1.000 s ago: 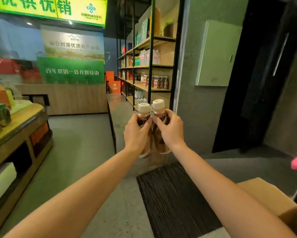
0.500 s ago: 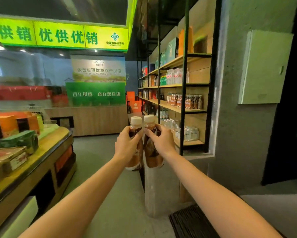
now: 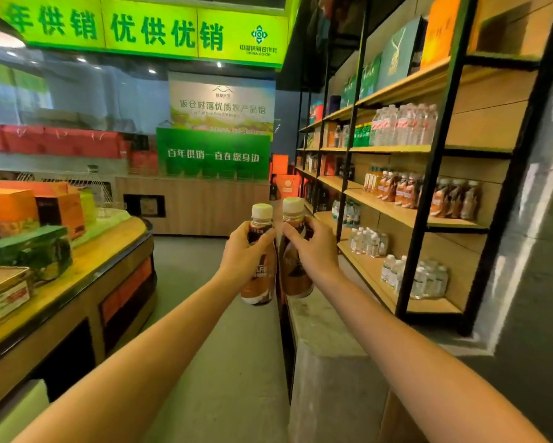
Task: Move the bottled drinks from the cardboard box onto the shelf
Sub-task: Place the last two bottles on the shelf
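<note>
My left hand (image 3: 241,254) grips a brown bottled drink (image 3: 259,276) with a cream cap, held upright at chest height. My right hand (image 3: 313,247) grips a second brown bottled drink (image 3: 296,276) right beside it, the two bottles almost touching. The black-framed wooden shelf (image 3: 406,215) stands to the right. Its middle board carries a row of similar brown bottles (image 3: 399,191). Both bottles I hold hang left of the shelf, over a grey ledge. The cardboard box is out of view.
Water bottles (image 3: 406,126) fill the board above, and more water bottles (image 3: 422,279) the bottom board. A grey concrete ledge (image 3: 326,353) runs under the shelf. A display counter (image 3: 76,276) with boxed goods stands left, with a floor aisle (image 3: 230,362) between.
The view has swung left and up from the floor mat and cardboard box to the shelf. Both hands keep their bottles, now closer to the shelf's front.
</note>
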The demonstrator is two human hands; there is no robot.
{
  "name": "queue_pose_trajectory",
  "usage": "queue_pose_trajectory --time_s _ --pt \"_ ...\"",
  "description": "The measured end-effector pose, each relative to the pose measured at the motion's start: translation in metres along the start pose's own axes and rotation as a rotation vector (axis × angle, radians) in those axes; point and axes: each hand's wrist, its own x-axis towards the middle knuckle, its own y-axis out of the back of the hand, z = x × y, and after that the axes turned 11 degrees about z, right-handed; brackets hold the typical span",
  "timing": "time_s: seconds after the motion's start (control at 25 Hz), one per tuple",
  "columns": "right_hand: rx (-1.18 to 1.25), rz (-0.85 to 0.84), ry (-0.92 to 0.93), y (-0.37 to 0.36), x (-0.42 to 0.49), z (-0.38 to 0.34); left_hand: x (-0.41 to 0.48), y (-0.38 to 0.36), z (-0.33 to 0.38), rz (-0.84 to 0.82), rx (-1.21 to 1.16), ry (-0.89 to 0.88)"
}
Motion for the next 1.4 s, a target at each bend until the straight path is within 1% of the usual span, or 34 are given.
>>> queue_pose_trajectory --time_s 0.2,0.4,0.56,0.76,0.96,1.12,1.24,1.4 --pt "-0.004 0.022 -0.002 -0.079 0.094 0.080 0.126 -0.029 -0.080 -0.040 -0.006 0.010" --pt "-0.031 0.125 -0.049 -0.155 0.203 0.146 0.275 -0.063 -0.137 -0.088 -0.043 0.020" --pt "-0.077 0.229 -0.080 -0.191 0.287 0.192 0.376 -0.112 -0.177 -0.139 -0.033 0.000" --pt "-0.127 0.337 -0.125 -0.217 0.383 0.274 0.460 -0.195 -0.228 -0.228 -0.095 0.000" --pt "-0.141 0.416 -0.147 -0.231 0.496 0.367 0.555 -0.296 -0.274 -0.305 -0.099 -0.018" --pt "-0.172 0.488 -0.159 -0.231 0.584 0.422 0.627 -0.373 -0.296 -0.350 -0.112 -0.077" --pt "-0.218 0.530 -0.169 -0.214 0.624 0.450 0.661 -0.433 -0.312 -0.397 -0.142 -0.085" --pt "-0.370 0.662 -0.097 -0.164 0.658 0.489 0.673 -0.532 -0.323 -0.539 -0.242 -0.092"
